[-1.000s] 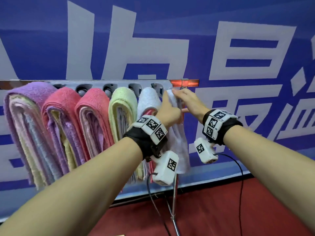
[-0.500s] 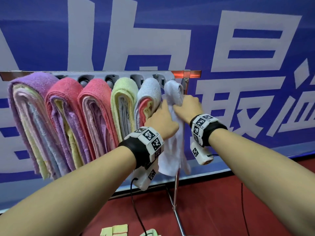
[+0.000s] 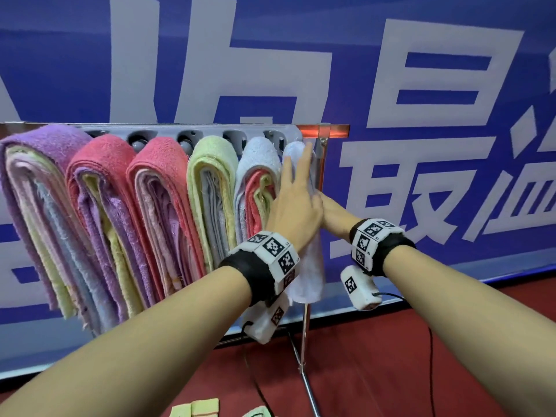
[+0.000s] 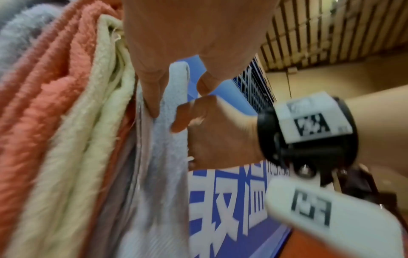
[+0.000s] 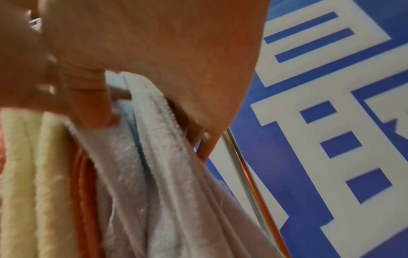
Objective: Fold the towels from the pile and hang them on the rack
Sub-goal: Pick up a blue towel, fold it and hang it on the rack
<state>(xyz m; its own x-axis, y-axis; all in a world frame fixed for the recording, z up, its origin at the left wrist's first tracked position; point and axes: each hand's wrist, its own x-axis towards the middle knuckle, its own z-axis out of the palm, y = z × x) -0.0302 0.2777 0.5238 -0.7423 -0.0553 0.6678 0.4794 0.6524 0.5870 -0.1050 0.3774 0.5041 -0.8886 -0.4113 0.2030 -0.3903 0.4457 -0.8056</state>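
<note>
Towel, white [image 3: 310,266]: draped over the right end of the rack [image 3: 323,132], just beside a pale blue towel [image 3: 258,158]. Left hand [image 3: 296,203] lies flat on it, fingers straight. Right hand [image 4: 212,129] is on its far side, thumb bent against the cloth; grip uncertain.

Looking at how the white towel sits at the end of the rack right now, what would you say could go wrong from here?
1. The white towel hangs on the last arm of the rack, at its open end; it may slide off when released.
2. The left hand presses flat beside the crowded blue towel bundle; smoothing could drag those layers askew.
3. The right hand is mostly hidden in the head view, so its hold is hard to judge.
</note>
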